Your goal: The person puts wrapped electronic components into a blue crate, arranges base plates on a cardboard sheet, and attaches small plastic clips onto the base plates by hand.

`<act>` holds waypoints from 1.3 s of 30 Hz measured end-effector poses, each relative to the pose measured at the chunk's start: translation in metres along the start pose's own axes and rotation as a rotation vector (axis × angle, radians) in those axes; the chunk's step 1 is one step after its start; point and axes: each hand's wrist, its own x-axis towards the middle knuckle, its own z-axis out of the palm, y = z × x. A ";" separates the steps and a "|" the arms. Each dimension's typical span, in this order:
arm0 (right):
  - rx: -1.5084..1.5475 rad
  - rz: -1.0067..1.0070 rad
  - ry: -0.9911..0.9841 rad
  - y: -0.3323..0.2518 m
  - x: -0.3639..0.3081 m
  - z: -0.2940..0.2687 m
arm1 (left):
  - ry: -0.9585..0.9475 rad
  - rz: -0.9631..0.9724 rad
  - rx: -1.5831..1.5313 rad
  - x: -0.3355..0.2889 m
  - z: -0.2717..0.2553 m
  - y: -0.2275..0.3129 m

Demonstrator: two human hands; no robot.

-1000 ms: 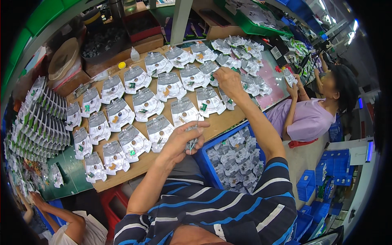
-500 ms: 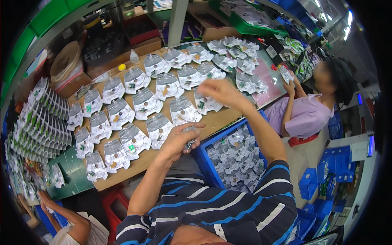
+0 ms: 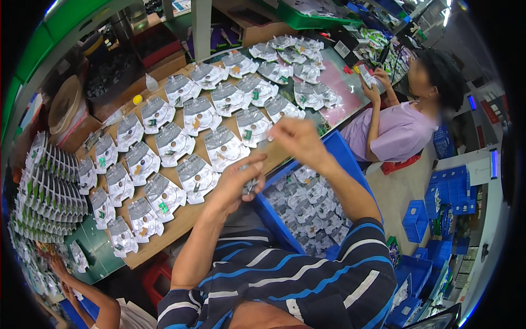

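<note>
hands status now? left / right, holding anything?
Left hand: closed on a small metal part over the blue bin.
Right hand: motion-blurred above the board; grip cannot be told.

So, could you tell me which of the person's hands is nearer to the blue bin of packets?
The left hand: it hangs at the blue bin's near corner. The right hand is raised farther up, over the table edge.

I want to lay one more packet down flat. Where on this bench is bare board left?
Bare board shows along the near edge, between the clear packets and the blue bin, under the right hand. A pink patch lies free toward the seated co-worker. Elsewhere packets lie edge to edge. The left hand holds a small part.
</note>
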 end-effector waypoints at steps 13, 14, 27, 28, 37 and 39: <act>-0.747 -0.311 0.345 0.105 0.026 0.011 | -0.070 -0.062 -0.459 0.011 -0.021 -0.007; -0.743 -0.322 0.299 0.105 0.027 0.009 | -0.054 -0.058 -0.453 0.011 -0.021 -0.007; -0.525 -0.096 -0.073 0.054 0.043 -0.021 | -0.001 0.007 -0.537 0.006 -0.020 -0.010; -0.399 -0.097 0.046 0.037 0.036 -0.018 | 0.016 0.017 -0.545 0.006 -0.020 -0.011; -0.022 -0.476 -0.126 -0.048 -0.009 0.040 | 0.138 0.111 -0.469 0.003 -0.021 -0.015; -0.048 -0.474 -0.105 -0.044 -0.009 0.043 | 0.154 0.113 -0.468 0.000 -0.019 -0.013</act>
